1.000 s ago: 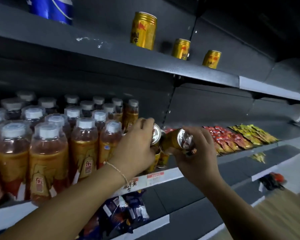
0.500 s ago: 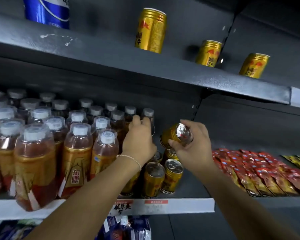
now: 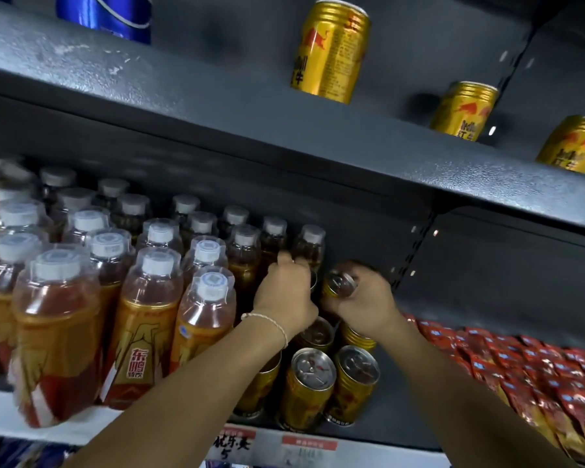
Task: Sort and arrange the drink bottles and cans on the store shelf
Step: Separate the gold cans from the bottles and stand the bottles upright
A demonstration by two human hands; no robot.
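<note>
My right hand (image 3: pixel 363 302) grips a gold can (image 3: pixel 339 286), tilted with its silver top toward me, deep on the middle shelf behind the other cans. My left hand (image 3: pixel 286 295) reaches in beside it, fingers curled at the back by the rightmost amber bottle (image 3: pixel 308 246); a can rim shows under its fingers, and whether they grip it is hidden. Several gold cans (image 3: pixel 309 386) stand in rows at the shelf front, right of many amber bottles with white caps (image 3: pixel 146 319).
The upper shelf (image 3: pixel 284 143) carries three gold cans (image 3: pixel 331 52) and a blue can (image 3: pixel 105 15). Red snack packets (image 3: pixel 520 373) lie on the middle shelf to the right. Price tags (image 3: pixel 308 449) line the shelf edge.
Both hands have pushed further back into the shelf. The right hand has carried its gold can from above the front cans to the rear of the row. The view has moved closer.
</note>
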